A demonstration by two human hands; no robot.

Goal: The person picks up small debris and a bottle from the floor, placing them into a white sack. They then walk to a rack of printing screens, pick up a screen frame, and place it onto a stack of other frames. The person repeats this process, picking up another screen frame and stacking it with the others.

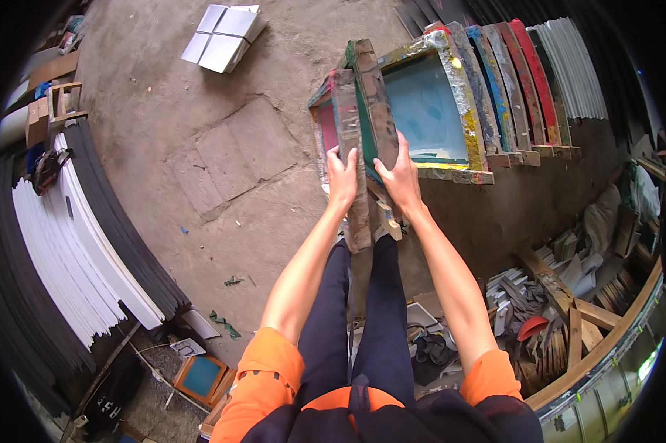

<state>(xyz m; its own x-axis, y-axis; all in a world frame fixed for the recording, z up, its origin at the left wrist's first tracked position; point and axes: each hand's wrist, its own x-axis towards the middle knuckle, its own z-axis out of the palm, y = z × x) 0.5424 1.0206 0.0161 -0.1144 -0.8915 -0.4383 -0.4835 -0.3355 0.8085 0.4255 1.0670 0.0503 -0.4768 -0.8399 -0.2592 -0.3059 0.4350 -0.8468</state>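
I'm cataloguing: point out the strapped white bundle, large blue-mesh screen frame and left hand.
Strapped white bundle (pixel 216 38), head view: top face.
Large blue-mesh screen frame (pixel 425 103), head view: mesh.
Left hand (pixel 342 179), head view: back.

Support was a brown, scuffed floor (pixel 152 155); the outline of a rectangular patch (pixel 237 151) showed in it, left of the fingers (pixel 351 157). A strapped bundle of white sheets (pixel 224 37) lay farther ahead and left of the fingers. To their right, a row of paint-stained frames (pixel 523 88) stood on edge. Green scraps (pixel 226 325) lay left of the fingers, nearer the body; right of them, also nearer the body, sat a heap of pale strips and wood (pixel 511 292).
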